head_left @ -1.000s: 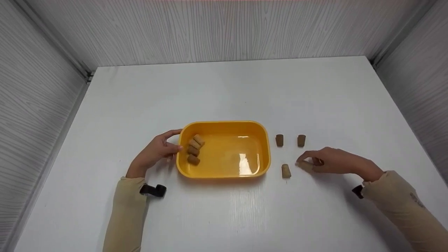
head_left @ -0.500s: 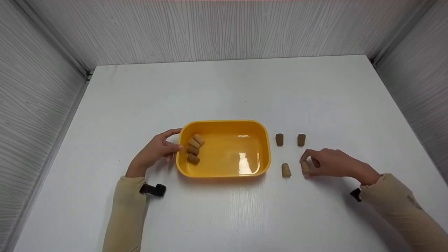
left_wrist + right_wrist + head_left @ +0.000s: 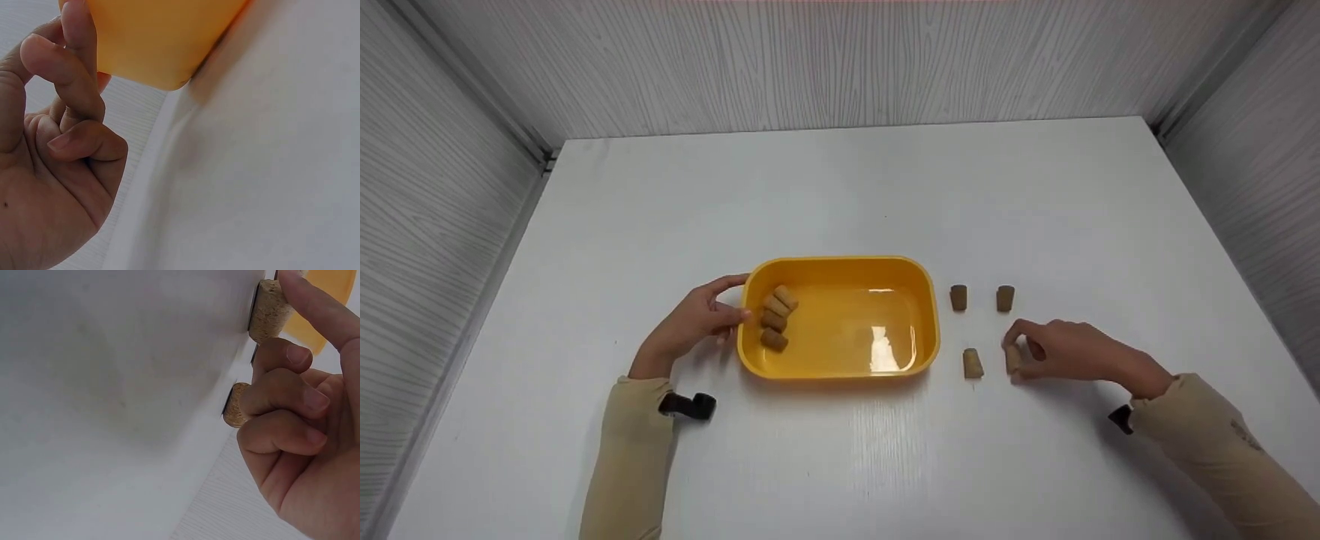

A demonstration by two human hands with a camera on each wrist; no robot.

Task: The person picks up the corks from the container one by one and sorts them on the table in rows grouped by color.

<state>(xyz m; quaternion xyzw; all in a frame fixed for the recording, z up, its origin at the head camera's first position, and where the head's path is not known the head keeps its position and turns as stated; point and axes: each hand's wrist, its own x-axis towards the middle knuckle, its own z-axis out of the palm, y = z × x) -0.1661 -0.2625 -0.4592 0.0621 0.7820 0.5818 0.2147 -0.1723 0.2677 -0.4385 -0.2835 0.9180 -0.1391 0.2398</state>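
A yellow plastic tray point(image 3: 840, 373) sits on the table, its left rim held between the thumb and fingers of my left hand point(image 3: 688, 328). Inside, along the left wall, lie pale corks point(image 3: 777, 305) and darker corks point(image 3: 773, 340) in a slanting row. To the right of the tray, my right hand point(image 3: 1069, 350) pinches a pale cork point(image 3: 1014, 361) at the tabletop. In the right wrist view a fingertip touches this cork point(image 3: 269, 315), while the other fingers curl inward. Another pale cork point(image 3: 973, 364) stands just left of it.
Two darker corks, one on the left point(image 3: 958, 298) and one on the right point(image 3: 1005, 298), are farther back on the white table point(image 3: 840, 195). Grey wood-grain panels point(image 3: 840, 67) enclose the table at the back and sides.
My right hand has shifted slightly right and turned its cork from a slant to nearly in line with the neighbouring one; over the last half second it hardly moves. The left hand keeps its place.
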